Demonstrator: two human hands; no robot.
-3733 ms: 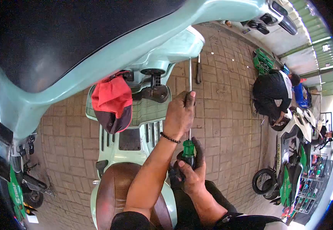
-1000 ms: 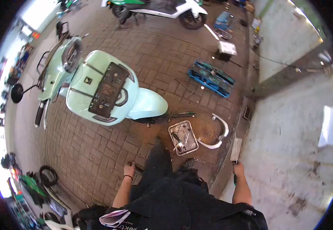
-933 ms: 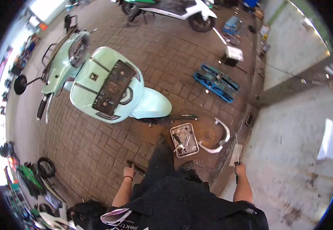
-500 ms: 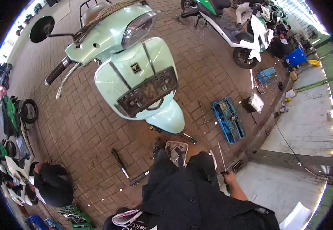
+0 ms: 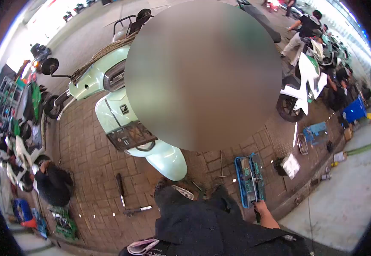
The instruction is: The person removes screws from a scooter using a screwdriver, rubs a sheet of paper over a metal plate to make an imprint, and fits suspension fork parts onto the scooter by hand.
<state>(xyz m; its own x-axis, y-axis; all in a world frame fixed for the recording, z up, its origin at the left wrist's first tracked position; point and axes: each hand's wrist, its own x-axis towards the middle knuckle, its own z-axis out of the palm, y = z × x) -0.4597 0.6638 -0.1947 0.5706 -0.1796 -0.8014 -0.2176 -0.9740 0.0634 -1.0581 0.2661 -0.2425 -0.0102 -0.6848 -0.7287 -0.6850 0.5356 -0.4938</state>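
On the left, a co-worker is crouching beside a green tool tray. A dark-handled tool is lying flat on the paving, perhaps so it cannot roll. A mint scooter is standing ahead. The left hand is not showing, so its grip cannot be told. Farther right, the right hand is wrapping snugly around a screwdriver, seemingly aiming it outward for safe carrying; its long, thin shaft is showing against a blue toolbox.

The brick floor carries a blue toolbox and, nearer its right edge, a white-topped box. A green toolbox lies by its lower-left edge.
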